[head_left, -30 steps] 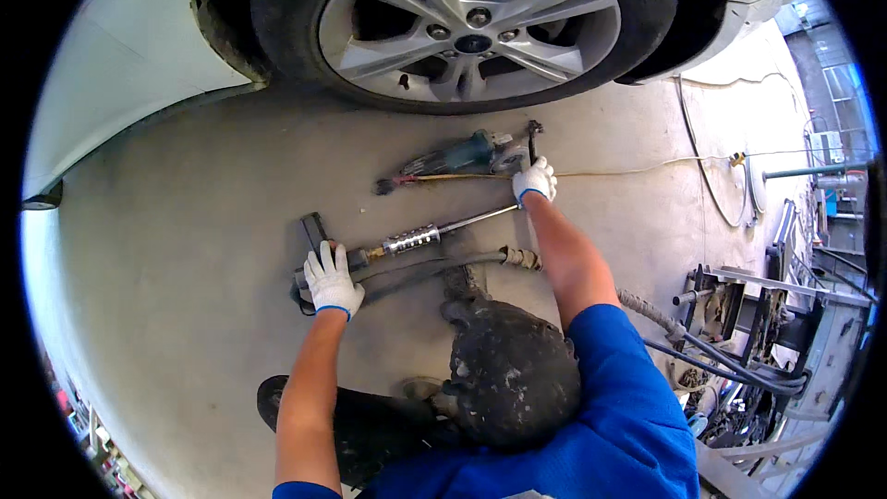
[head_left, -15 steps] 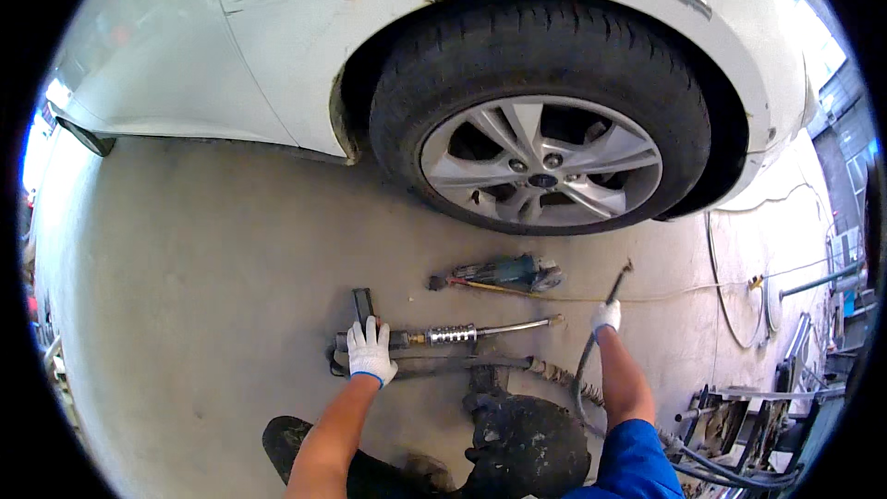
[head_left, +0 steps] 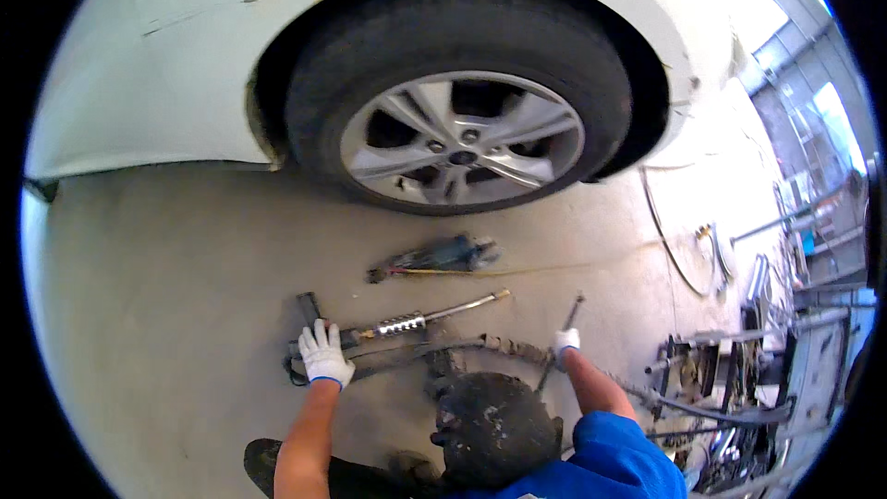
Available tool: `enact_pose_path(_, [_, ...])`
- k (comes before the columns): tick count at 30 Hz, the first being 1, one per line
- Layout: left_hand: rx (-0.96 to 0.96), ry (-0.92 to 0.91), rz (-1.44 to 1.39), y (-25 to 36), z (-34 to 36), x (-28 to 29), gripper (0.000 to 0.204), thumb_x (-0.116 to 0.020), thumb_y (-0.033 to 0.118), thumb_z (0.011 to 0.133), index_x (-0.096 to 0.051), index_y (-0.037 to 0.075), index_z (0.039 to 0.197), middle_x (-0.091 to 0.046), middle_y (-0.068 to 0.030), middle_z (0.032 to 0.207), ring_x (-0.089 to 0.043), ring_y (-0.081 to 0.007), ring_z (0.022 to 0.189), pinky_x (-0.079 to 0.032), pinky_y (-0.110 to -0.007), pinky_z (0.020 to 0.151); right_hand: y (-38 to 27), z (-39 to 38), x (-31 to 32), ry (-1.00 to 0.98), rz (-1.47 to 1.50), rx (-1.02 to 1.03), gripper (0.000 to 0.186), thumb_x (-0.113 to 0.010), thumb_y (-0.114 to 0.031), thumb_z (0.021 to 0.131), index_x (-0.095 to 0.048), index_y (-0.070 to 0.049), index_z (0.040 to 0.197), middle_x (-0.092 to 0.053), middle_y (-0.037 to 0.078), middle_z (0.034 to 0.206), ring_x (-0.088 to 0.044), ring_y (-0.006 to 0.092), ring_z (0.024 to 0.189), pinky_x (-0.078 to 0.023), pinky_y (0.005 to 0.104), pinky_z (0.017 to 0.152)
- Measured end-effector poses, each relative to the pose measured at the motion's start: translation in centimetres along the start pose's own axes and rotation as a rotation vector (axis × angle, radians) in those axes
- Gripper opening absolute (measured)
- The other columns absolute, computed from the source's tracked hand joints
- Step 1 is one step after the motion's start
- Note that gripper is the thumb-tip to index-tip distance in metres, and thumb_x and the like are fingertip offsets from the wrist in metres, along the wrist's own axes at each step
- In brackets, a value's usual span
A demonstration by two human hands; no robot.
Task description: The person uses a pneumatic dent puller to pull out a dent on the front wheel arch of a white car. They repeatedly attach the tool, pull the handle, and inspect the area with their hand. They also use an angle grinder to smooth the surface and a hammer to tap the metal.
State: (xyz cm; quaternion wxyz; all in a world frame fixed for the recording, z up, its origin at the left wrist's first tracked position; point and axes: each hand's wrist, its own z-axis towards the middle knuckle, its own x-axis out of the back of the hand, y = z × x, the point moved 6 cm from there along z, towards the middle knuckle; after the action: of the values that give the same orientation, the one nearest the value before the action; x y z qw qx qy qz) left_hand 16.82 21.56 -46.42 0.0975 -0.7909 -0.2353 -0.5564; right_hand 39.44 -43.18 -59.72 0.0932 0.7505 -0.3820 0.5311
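My left hand [head_left: 325,353], in a white glove, rests with spread fingers over the rear of a gun-shaped dent puller [head_left: 399,324] on the floor. The puller has a black grip, a ribbed silver sleeve and a long metal rod pointing right. My right hand [head_left: 567,342], also gloved, is closed around a dark cable [head_left: 573,312], whose metal end points up past the fist. A thick wrapped cable [head_left: 508,346] runs along the floor between the hands. Beyond the puller lies a blue-green angle grinder [head_left: 443,255] with its disc partly visible.
Ahead stands a white car [head_left: 148,83] with a scraped fender and its wheel [head_left: 462,143] close by. A dark, paint-flecked shape [head_left: 499,425], apparently my bent knee, fills the near middle. Metal racks with parts [head_left: 721,360] stand right; a hose [head_left: 661,222] curves across the floor.
The view has shifted, moving the car and tools leftward in the picture. My left hand stays on the dent puller; my right still grips the cable, which stands more upright.
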Motion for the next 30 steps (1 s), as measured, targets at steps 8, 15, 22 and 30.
enact_pose_path(8, [-0.003,-0.086,0.03,0.5,-0.2,0.5,0.093,-0.076,0.037,0.072,-0.036,0.009,0.151,-0.024,-0.0206,0.159,-0.022,-0.048,0.146,-0.014,-0.057,0.121,-5.0,-12.8,0.2,-0.187,0.104,0.27,0.033,-0.064,-0.021,0.087,-0.061,0.003,0.109,-0.07,0.017,0.092,-0.068,0.0296,0.084,-0.054,0.0412,0.078])
enact_pose_path(15, [-0.014,-0.004,0.016,0.4,-0.1,1.9,0.085,-0.076,0.032,0.075,-0.04,0.01,0.148,-0.03,-0.0183,0.157,-0.029,-0.0472,0.142,-0.019,-0.058,0.12,-12.4,-22.0,1.7,-0.312,0.565,0.447,0.015,-0.06,-0.014,0.09,-0.057,-0.003,0.099,-0.056,0.002,0.076,-0.053,0.0116,0.07,-0.047,0.0307,0.063])
enact_pose_path(22, [0.005,0.011,-0.033,0.6,-0.5,2.5,0.082,-0.075,0.031,0.075,-0.043,0.009,0.147,-0.04,-0.0176,0.152,-0.034,-0.0428,0.141,-0.023,-0.053,0.119,-21.7,-29.1,2.6,-0.519,0.58,0.702,0.02,-0.064,-0.017,0.094,-0.053,-0.002,0.101,-0.059,0.008,0.079,-0.058,0.0178,0.074,-0.048,0.0339,0.069])
enact_pose_path(30, [-0.215,-0.348,-1.749,14.7,-0.7,8.6,0.044,-0.065,0.023,0.096,-0.056,0.003,0.133,-0.063,-0.0102,0.13,-0.059,-0.0206,0.119,-0.044,-0.037,0.105,-27.7,-36.1,-1.8,-0.764,-0.21,1.287,0.038,-0.061,-0.027,0.094,-0.048,-0.002,0.12,-0.064,0.029,0.106,-0.061,0.0477,0.102,-0.049,0.0521,0.087])
